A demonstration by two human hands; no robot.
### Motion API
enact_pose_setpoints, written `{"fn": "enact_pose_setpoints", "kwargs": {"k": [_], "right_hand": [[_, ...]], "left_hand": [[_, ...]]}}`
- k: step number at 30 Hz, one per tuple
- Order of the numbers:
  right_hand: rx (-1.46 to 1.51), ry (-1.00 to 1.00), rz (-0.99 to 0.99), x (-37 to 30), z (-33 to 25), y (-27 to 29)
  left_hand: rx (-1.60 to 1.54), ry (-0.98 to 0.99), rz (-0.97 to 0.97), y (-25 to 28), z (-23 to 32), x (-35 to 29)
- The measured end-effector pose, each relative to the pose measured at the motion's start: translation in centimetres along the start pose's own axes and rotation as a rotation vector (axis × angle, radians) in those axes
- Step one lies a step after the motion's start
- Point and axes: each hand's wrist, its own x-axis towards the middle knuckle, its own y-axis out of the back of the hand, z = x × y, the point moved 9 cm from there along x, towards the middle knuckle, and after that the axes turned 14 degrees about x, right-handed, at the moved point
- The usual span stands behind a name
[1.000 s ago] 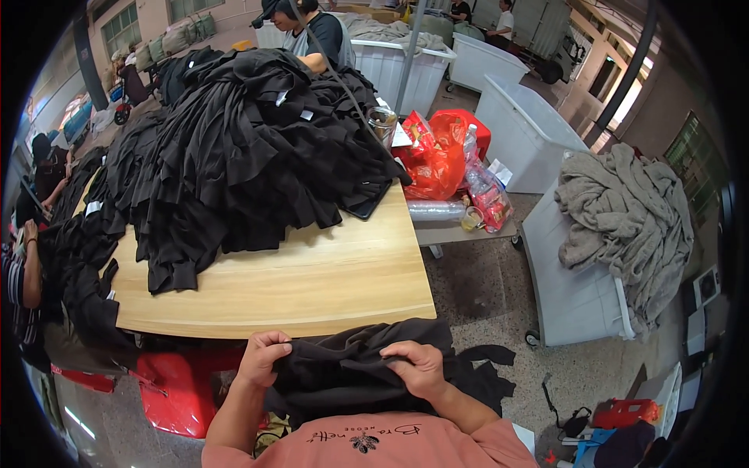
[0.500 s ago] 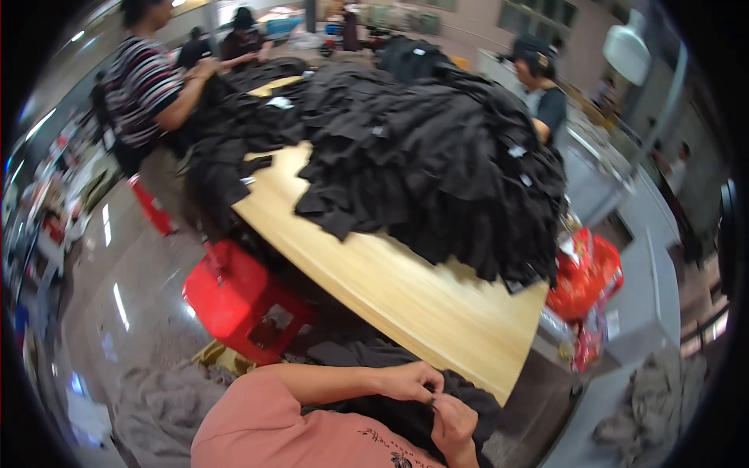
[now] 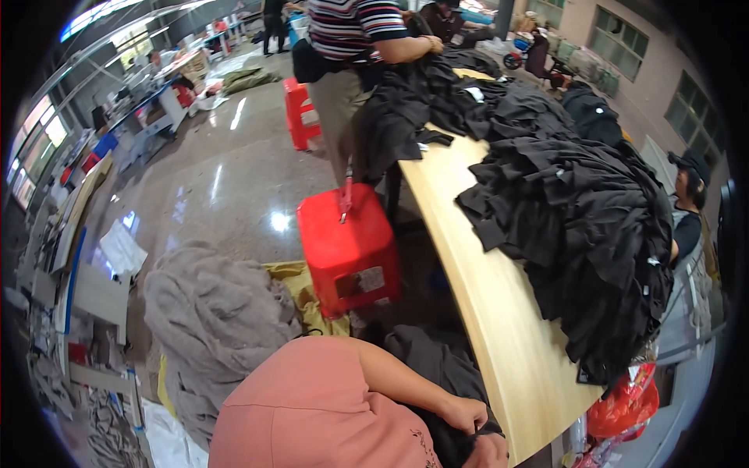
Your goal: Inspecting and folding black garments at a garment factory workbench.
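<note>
Head view, looking down and to the person's left along a long light wooden table (image 3: pixel 499 312). The left hand (image 3: pixel 466 413) is curled, its fingers pinching a fold of a black garment (image 3: pixel 437 374) that lies in the person's lap, below the near edge of the table. The right hand (image 3: pixel 490 451) sits just beside the left one, at the lower edge of the picture, and also rests on the black garment; its fingers are cut off by the frame, so whether it is clenched or loose cannot be told. The garment hangs down between the person's salmon-pink sleeve (image 3: pixel 312 413) and the table's side.

On the table, a large heap of black garments (image 3: pixel 593 234) covers the far half of the top, and a second, smaller heap (image 3: pixel 437 109) lies at its far end. A red plastic stool (image 3: pixel 347 249) stands on the floor just beside the table's left edge; a second red stool (image 3: pixel 299 109) stands farther along that edge. A pile of grey fabric (image 3: pixel 211 320) lies on the floor, to the left of the nearer stool. A person in a striped shirt (image 3: pixel 351 23) stands at the table's far end, handling the smaller heap. A red plastic bag (image 3: pixel 624 405) hangs near the table's near right corner.
</note>
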Motion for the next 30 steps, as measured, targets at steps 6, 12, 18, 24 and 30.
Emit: {"fn": "enact_pose_setpoints", "kwargs": {"k": [6, 12, 18, 24, 30], "right_hand": [[-0.092, -0.112, 0.119, -2.5, 3.0, 0.6], [-0.045, -0.012, 0.045, -1.7, 2.0, -1.6], [-0.068, -0.051, 0.048, -1.0, 2.2, -1.8], [-0.03, -0.015, 0.058, -1.6, 2.6, -1.9], [0.143, -0.157, 0.018, -1.0, 3.3, -1.5]], "left_hand": [[0.308, -0.087, -0.029, -1.4, 0.8, -0.8], [-0.174, -0.027, 0.004, -0.1, -0.3, -0.5], [-0.462, 0.049, 0.016, 0.8, -0.8, -1.4], [-0.538, 0.092, 0.02, 0.9, -1.1, -1.1], [-0.507, 0.084, 0.01, 0.5, -1.2, -1.0]]}}
